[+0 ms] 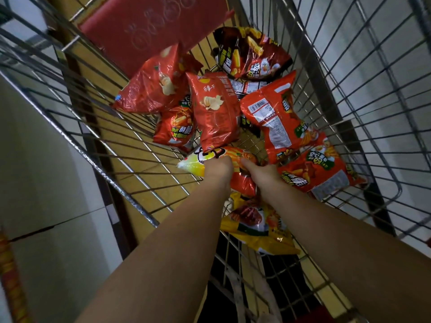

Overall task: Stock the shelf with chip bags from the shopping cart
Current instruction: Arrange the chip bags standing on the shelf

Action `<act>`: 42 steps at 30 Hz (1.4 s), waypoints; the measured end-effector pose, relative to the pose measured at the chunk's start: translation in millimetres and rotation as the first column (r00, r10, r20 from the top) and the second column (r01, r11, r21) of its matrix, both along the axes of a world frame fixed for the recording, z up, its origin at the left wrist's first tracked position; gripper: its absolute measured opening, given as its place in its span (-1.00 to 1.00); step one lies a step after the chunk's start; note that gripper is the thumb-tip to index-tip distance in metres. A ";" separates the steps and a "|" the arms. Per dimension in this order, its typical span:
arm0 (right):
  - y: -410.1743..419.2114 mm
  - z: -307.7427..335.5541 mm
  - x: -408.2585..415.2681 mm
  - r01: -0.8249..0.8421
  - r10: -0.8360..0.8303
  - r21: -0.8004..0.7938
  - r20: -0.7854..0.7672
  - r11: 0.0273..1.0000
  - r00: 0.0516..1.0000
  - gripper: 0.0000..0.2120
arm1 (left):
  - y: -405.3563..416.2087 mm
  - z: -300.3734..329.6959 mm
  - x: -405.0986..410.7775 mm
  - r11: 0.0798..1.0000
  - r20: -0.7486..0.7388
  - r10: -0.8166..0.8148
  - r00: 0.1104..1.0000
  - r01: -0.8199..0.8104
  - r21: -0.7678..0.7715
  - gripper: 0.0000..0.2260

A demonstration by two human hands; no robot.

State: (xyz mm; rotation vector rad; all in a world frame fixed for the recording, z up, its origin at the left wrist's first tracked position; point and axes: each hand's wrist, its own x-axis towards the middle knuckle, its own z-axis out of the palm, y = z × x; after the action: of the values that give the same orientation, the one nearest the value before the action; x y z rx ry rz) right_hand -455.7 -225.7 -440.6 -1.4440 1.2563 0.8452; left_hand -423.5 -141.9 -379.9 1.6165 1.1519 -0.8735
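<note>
Several chip bags, mostly red, lie in the wire shopping cart (98,157). Both my arms reach down into it. My left hand (218,170) grips an orange and yellow chip bag (210,159) at its yellow end. My right hand (262,172) grips the same bag at its other side, fingers curled over it. A red potato chip bag (215,113) lies just beyond the hands. A yellow bag (254,227) lies under my right forearm. No shelf is in view.
Cart wire walls rise close on the left and right (363,89). A red child-seat flap (149,26) stands at the far end. A dark red fries bag (251,52) lies at the back. Pale floor (42,183) shows to the left, wooden flooring under the cart.
</note>
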 end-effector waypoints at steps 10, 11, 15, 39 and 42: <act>-9.4 19.8 23.9 0.101 -0.092 0.214 -0.051 0.972 0.994 -0.36 | -0.8 8.7 1.2 0.978 -0.033 0.210 0.977 -0.209 0.025 -0.69; -11.5 22.6 24.3 0.120 -0.114 0.222 -0.041 0.968 0.993 -0.34 | -0.6 10.9 0.7 0.976 -0.039 0.217 0.975 -0.217 0.017 -0.70; -21.7 37.3 15.1 0.174 -0.168 0.228 -0.046 0.958 0.985 -0.26 | 0.5 18.8 -0.6 0.949 -0.075 0.314 0.946 -0.316 -0.004 -0.70; -57.9 92.6 5.9 0.112 -0.193 0.425 0.153 0.898 0.969 -0.51 | -4.8 55.6 15.7 0.991 0.350 0.117 0.930 -0.130 0.014 -0.22; -64.9 88.6 18.3 0.011 -0.075 0.247 0.253 0.969 0.965 -0.50 | 7.9 49.7 11.6 0.966 0.329 0.217 0.919 -0.250 0.060 -0.19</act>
State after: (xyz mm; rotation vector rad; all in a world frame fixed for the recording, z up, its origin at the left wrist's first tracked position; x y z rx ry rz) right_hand -437.4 -290.6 -352.0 -1.2774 0.9470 0.7256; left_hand -411.9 -134.0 -330.2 1.5909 1.1399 -0.3845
